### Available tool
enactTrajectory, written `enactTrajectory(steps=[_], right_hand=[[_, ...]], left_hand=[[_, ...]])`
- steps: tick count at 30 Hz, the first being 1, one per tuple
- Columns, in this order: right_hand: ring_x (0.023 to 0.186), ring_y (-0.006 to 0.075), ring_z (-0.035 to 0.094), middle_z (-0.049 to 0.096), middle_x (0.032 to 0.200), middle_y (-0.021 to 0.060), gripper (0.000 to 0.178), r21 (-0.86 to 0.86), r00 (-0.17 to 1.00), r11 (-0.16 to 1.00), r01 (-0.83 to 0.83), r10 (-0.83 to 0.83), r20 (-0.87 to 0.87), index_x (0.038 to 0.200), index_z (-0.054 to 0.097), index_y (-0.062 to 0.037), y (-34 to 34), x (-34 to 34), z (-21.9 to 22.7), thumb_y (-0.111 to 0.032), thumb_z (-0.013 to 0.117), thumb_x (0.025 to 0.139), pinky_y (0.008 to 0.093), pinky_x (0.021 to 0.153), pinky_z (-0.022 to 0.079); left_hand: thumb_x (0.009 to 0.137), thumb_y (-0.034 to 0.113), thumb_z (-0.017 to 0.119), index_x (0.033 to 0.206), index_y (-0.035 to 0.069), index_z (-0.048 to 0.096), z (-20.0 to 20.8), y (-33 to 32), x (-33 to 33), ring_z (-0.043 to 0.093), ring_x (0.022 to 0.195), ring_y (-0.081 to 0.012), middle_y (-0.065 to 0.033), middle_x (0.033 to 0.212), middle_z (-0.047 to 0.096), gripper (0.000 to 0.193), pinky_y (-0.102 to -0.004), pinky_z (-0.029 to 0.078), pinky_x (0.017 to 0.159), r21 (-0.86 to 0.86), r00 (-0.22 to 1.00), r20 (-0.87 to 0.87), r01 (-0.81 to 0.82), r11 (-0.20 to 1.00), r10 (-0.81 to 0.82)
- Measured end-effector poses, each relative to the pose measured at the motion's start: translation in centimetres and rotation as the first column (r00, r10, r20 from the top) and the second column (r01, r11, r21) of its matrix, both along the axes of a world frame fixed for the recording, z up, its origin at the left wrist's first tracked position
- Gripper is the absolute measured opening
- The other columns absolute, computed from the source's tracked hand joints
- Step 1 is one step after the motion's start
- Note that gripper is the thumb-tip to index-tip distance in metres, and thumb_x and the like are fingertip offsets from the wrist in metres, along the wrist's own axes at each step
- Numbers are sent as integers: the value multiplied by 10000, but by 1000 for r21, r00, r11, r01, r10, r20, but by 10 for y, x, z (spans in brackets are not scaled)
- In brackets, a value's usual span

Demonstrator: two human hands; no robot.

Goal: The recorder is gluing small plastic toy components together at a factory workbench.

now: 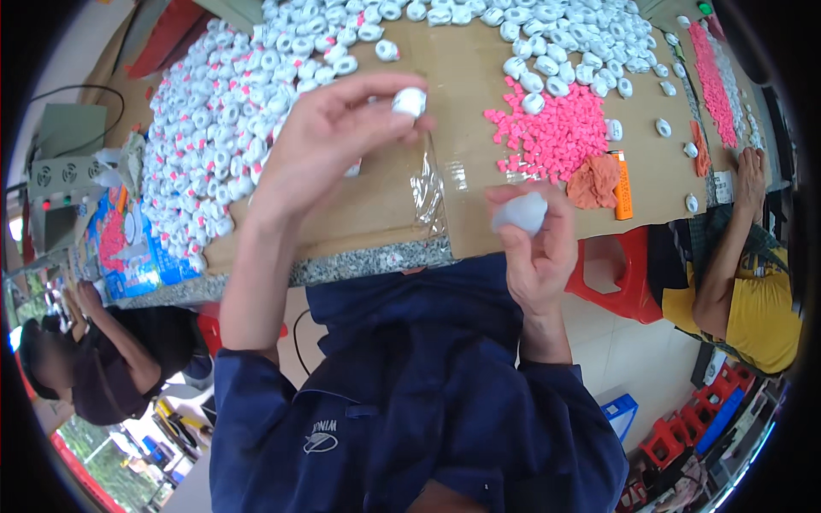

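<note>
My left hand [329,137] is raised over the table, its thumb and fingers closed on a small rounded white plastic part [410,102]. Nearer to me, past the table's front edge, my right hand [540,256] grips a pale, translucent, rounded piece [520,214]; I cannot make out its exact kind. The two hands are apart. Beyond my right hand lies a heap of small bright pink pieces [556,124]. A large pile of ring-like white plastic parts [192,128], many showing pink bits, spreads on the left. Another pile of white parts [564,38] lies behind the pink heap.
A crumpled orange cloth [592,182] sits beside an orange stick-shaped object [623,186]. Brown cardboard [479,231] covers the granite-edged table [368,263]. A red stool [611,282] stands below. Co-workers sit at left [111,359] and right [744,291].
</note>
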State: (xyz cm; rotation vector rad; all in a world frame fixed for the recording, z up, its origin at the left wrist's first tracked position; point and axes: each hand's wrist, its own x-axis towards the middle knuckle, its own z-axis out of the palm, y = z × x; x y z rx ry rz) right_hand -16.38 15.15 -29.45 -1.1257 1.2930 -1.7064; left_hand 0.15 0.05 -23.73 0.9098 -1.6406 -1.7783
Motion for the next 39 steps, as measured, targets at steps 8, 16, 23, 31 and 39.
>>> enactTrajectory(steps=[8, 16, 23, 31, 39], right_hand=[[750, 112, 579, 592, 847, 81, 376, 170, 981, 980, -101, 127, -147, 1081, 480, 34, 11, -4, 24, -156, 632, 795, 206, 661, 445], [666, 85, 543, 602, 777, 62, 368, 210, 978, 977, -32, 74, -193, 1014, 582, 53, 18, -2, 30, -137, 704, 723, 182, 590, 410], [624, 77, 550, 618, 728, 67, 383, 278, 978, 960, 36, 24, -209, 999, 611, 63, 15, 2, 30, -191, 689, 723, 173, 578, 412], [671, 95, 543, 594, 750, 62, 314, 273, 988, 962, 7, 35, -148, 975, 608, 72, 13, 3, 28, -55, 711, 707, 197, 593, 416], [613, 83, 559, 625, 754, 82, 381, 291, 977, 955, 58, 6, -214, 981, 614, 70, 14, 1, 29, -210, 691, 734, 172, 553, 419]], left_hand=[[880, 77, 503, 1152, -36, 496, -48, 70, 23, 611, 921, -233, -172, 1111, 552, 295, -271, 519, 759, 516, 906, -337, -50, 855, 256], [832, -3, 558, 1103, -53, 523, -54, 83, 17, 619, 851, -177, -128, 963, 616, 278, -282, 517, 774, 358, 927, -254, -174, 918, 274], [833, 15, 560, 1076, -69, 551, -55, 86, 17, 630, 832, -191, -157, 950, 628, 257, -261, 510, 749, 390, 900, -285, -206, 897, 330], [834, 16, 560, 1101, -64, 544, -56, 85, 16, 626, 832, -181, -158, 969, 625, 280, -257, 507, 751, 391, 908, -264, -206, 897, 324], [836, 8, 553, 1095, -63, 547, -58, 84, 17, 628, 841, -199, -165, 983, 619, 268, -260, 512, 748, 376, 903, -275, -213, 902, 329]])
